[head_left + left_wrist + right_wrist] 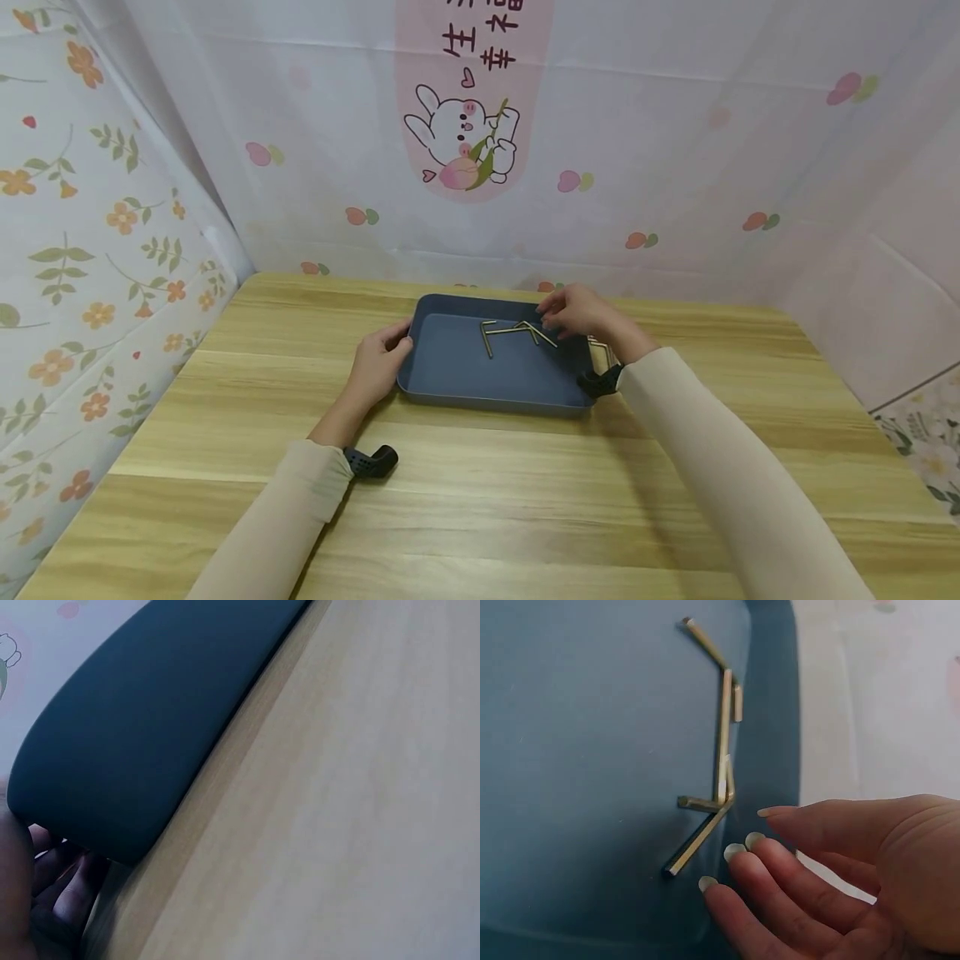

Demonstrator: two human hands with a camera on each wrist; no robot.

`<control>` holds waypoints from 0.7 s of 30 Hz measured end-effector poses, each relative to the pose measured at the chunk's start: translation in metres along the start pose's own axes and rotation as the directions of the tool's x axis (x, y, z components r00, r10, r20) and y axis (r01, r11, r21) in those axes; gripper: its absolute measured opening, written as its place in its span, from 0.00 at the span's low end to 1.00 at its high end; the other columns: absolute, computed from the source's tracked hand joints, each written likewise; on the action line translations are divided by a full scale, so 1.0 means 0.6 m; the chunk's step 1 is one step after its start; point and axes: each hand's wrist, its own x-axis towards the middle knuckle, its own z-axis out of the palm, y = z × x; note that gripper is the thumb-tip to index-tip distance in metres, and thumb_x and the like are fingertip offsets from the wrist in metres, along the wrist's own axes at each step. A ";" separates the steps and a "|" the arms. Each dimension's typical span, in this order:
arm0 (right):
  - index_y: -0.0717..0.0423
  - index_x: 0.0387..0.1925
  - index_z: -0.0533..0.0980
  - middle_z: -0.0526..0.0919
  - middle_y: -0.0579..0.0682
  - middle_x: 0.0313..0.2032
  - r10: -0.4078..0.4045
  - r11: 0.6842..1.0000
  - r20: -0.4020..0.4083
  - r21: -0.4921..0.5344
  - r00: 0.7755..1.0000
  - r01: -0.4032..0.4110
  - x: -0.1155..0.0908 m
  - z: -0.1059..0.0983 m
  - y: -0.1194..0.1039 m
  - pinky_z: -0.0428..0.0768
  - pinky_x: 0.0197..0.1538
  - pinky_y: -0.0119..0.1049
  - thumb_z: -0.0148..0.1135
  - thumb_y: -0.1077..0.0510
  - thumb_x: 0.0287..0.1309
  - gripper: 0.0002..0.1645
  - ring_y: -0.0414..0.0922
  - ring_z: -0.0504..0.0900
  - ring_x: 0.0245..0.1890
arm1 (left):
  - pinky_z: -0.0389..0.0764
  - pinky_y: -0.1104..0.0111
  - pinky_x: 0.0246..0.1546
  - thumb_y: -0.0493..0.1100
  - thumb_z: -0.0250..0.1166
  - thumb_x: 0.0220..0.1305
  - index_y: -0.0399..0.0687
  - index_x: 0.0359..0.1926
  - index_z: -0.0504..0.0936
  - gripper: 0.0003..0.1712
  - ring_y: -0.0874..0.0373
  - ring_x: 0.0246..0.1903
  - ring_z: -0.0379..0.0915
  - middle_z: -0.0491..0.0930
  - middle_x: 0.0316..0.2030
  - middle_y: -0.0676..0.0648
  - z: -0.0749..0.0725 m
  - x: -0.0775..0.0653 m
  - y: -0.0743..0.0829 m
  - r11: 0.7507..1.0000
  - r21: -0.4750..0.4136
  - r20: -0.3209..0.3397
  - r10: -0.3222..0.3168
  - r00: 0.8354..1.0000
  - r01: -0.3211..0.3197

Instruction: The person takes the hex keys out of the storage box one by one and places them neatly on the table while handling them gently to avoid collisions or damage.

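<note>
blue tray (498, 400) on wooden table (480, 492), three l-shaped rods (487, 341) inside toward far wall. left hand (377, 360) grips left rim; right hand (583, 312) empty, fingers relaxed, at far right corner. gold pieces (598, 342) just outside, partly behind right wrist (633, 340).

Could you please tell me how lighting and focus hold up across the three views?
Head: a soft shadow lies on the table beside the right sleeve; left wrist: dim, the tray dark, the table's grain smeared; right wrist: hex keys fairly clear, the cloth beyond blurred.
</note>
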 end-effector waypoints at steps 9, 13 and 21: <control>0.70 0.61 0.76 0.81 0.68 0.56 0.010 0.999 -0.022 -0.041 1.000 -0.011 0.017 0.018 0.004 0.86 0.48 0.44 0.62 0.68 0.64 0.23 0.58 0.82 0.54 | 0.76 0.51 0.65 0.41 0.54 0.75 0.43 0.71 0.72 0.26 0.47 0.69 0.70 0.74 0.68 0.40 0.000 0.005 -0.004 1.000 -0.007 0.005 0.008 1.000 -0.008; 0.72 0.58 0.77 0.82 0.67 0.50 0.008 0.999 -0.041 -0.051 0.999 -0.010 0.019 0.026 0.003 0.86 0.42 0.41 0.62 0.70 0.63 0.22 0.55 0.84 0.47 | 0.75 0.51 0.65 0.40 0.54 0.75 0.42 0.71 0.72 0.26 0.46 0.69 0.70 0.74 0.68 0.39 0.001 0.005 -0.003 1.000 -0.005 0.001 0.015 1.000 -0.015; 0.70 0.54 0.79 0.83 0.61 0.44 0.027 0.994 -0.097 -0.107 0.995 -0.038 0.027 0.036 0.002 0.87 0.37 0.40 0.64 0.71 0.58 0.20 0.47 0.83 0.36 | 0.75 0.51 0.65 0.41 0.54 0.75 0.43 0.70 0.73 0.25 0.47 0.69 0.70 0.74 0.68 0.40 0.001 0.003 -0.002 1.000 -0.005 0.000 0.006 1.000 -0.006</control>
